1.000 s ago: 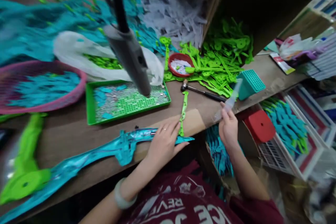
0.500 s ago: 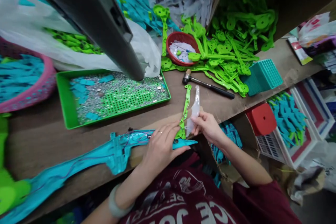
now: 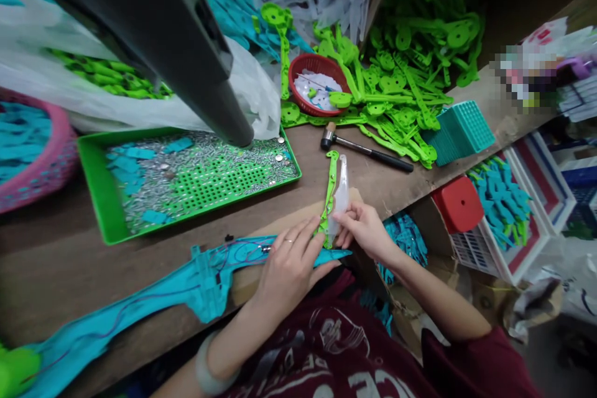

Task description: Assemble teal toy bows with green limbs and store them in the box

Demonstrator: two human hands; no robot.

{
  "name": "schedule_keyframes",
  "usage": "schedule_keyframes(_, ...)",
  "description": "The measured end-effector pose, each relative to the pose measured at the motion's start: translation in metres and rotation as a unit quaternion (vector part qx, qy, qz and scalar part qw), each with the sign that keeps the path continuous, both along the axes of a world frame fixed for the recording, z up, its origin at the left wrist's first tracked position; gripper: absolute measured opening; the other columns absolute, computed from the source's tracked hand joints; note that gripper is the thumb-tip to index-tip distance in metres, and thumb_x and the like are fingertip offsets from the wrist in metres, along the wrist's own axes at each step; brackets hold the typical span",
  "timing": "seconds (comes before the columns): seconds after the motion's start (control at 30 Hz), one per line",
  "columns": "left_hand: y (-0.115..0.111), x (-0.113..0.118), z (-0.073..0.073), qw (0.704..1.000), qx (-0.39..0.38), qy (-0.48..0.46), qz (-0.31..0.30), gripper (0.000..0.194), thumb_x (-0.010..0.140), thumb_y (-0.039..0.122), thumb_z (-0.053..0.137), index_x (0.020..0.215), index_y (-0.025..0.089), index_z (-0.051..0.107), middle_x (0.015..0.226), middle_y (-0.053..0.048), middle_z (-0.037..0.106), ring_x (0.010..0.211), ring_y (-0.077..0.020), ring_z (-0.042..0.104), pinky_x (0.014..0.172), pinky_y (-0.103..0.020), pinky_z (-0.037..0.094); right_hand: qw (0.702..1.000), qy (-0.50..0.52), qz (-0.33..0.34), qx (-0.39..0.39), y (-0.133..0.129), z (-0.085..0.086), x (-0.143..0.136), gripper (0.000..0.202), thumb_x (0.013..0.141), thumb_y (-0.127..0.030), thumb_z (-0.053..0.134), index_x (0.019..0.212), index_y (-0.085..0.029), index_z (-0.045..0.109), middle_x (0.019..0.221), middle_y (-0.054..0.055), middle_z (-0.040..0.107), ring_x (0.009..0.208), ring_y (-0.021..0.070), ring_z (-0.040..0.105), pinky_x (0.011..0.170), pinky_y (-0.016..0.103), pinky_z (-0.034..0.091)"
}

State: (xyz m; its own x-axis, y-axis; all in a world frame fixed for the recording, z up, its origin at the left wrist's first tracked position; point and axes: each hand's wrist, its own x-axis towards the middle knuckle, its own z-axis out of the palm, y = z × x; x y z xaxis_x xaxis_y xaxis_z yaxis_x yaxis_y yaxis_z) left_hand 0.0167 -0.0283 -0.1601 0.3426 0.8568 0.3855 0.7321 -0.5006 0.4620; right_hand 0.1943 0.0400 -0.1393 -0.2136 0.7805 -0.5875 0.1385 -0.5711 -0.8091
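Note:
My right hand (image 3: pixel 366 228) pinches the lower part of a translucent white plastic piece (image 3: pixel 342 189). That piece lies along the right side of a slim green plastic strip (image 3: pixel 330 186), close against it; whether they are joined I cannot tell. My left hand (image 3: pixel 290 258) lies flat with fingers stretched out, its fingertips on the lower end of the green strip and its thumb apart. Under its palm runs a long blue plastic shell (image 3: pixel 153 298), shaped like a toy weapon half, with thin wires inside. The shell's pointed tip shows below the strip.
A green tray (image 3: pixel 96 189) of screws stands left, below a dark machine column (image 3: pixel 186 43). Beyond the strip lie a hammer (image 3: pixel 368 152), a red basket (image 3: pixel 298 96) and piled green parts (image 3: pixel 396 99). A teal block (image 3: pixel 461 134) sits near the bench's right edge.
My right hand has brought the translucent piece left, up against the green strip. My left hand stays over the blue shell. The view has shifted slightly.

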Motion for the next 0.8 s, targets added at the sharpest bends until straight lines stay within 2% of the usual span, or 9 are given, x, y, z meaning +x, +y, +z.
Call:
schedule_keyframes(0.1,-0.001,0.001,-0.001,0.999,0.003,0.031,-0.007,0.044,0.094,0.043,0.068,0.13,0.018,0.063,0.132,-0.018,0.066,0.117,-0.0327,0.065,0.095,-0.046,0.053,0.999,-0.024,0.023,-0.001,0.002,0.003,0.0,0.047,0.074,-0.059,0.074,0.087,-0.021,0.049,0.05,-0.006,0.062,0.037,0.0127,0.06,0.033,0.019,0.044)
schedule_keyframes(0.17,-0.001,0.001,-0.001,0.999,0.016,0.049,-0.008,0.046,0.093,0.042,0.068,0.132,0.019,0.063,0.133,-0.019,0.066,0.116,-0.0337,0.064,0.094,-0.047,0.052,0.997,-0.072,0.033,0.025,0.004,0.005,0.002,0.046,0.077,-0.054,0.073,0.098,-0.02,0.05,0.052,-0.008,0.061,0.036,0.0121,0.056,0.033,0.019,0.042)
schedule_keyframes(0.23,-0.001,-0.001,0.0,0.998,0.027,0.055,-0.013,0.045,0.093,0.041,0.068,0.132,0.017,0.063,0.132,-0.02,0.066,0.114,-0.0333,0.064,0.094,-0.046,0.052,0.984,-0.132,0.035,0.113,0.007,0.006,0.004,0.055,0.077,-0.044,0.076,0.119,-0.019,0.05,0.063,-0.007,0.064,0.044,0.0113,0.059,0.041,0.02,0.046)
schedule_keyframes(0.3,0.0,-0.003,0.0,0.998,0.035,0.052,-0.023,0.044,0.094,0.04,0.067,0.131,0.016,0.064,0.131,-0.02,0.066,0.114,-0.0326,0.064,0.094,-0.045,0.052,0.962,-0.156,0.042,0.22,0.013,0.004,0.006,0.066,0.078,-0.034,0.075,0.136,-0.021,0.047,0.086,-0.001,0.068,0.062,0.0118,0.064,0.055,0.023,0.054)
schedule_keyframes(0.37,0.0,-0.005,0.001,0.998,0.04,0.046,-0.032,0.042,0.096,0.04,0.064,0.13,0.015,0.064,0.131,-0.02,0.066,0.114,-0.0325,0.064,0.094,-0.045,0.052,0.945,-0.156,0.051,0.284,0.021,-0.001,0.006,0.062,0.084,-0.03,0.068,0.142,-0.021,0.048,0.104,0.006,0.066,0.076,0.0135,0.066,0.065,0.026,0.057)
schedule_keyframes(0.43,-0.001,-0.007,0.001,0.998,0.04,0.038,-0.035,0.041,0.098,0.04,0.06,0.13,0.014,0.063,0.13,-0.02,0.066,0.113,-0.0325,0.064,0.094,-0.045,0.052,0.927,-0.187,0.059,0.319,0.028,-0.005,0.004,0.052,0.091,-0.03,0.06,0.141,-0.019,0.054,0.103,0.007,0.065,0.078,0.0153,0.064,0.071,0.029,0.058)
schedule_keyframes(0.57,0.0,-0.009,0.003,0.998,0.038,0.036,-0.034,0.039,0.101,0.041,0.053,0.129,0.015,0.063,0.129,-0.019,0.067,0.112,-0.0312,0.065,0.092,-0.044,0.053,0.86,-0.338,0.13,0.361,0.033,-0.002,-0.004,0.047,0.099,-0.03,0.05,0.143,-0.016,0.055,0.095,0.009,0.068,0.084,0.0214,0.066,0.083,0.036,0.057)
schedule_keyframes(0.7,0.0,-0.009,0.005,0.998,0.036,0.031,-0.028,0.035,0.103,0.037,0.051,0.128,0.017,0.065,0.129,-0.017,0.068,0.113,-0.0302,0.065,0.093,-0.043,0.053,0.773,-0.494,0.218,0.334,0.037,0.007,-0.011,0.048,0.103,-0.033,0.043,0.147,-0.02,0.052,0.11,0.013,0.068,0.089,0.0251,0.07,0.072,0.033,0.056)
schedule_keyframes(0.8,0.0,-0.011,0.004,0.998,0.042,0.032,-0.026,0.034,0.103,0.034,0.051,0.129,0.018,0.065,0.129,-0.017,0.068,0.114,-0.0293,0.065,0.093,-0.041,0.053,0.724,-0.54,0.246,0.352,0.046,0.008,-0.014,0.048,0.104,-0.038,0.041,0.149,-0.022,0.05,0.116,0.014,0.066,0.098,0.0247,0.07,0.069,0.028,0.055)
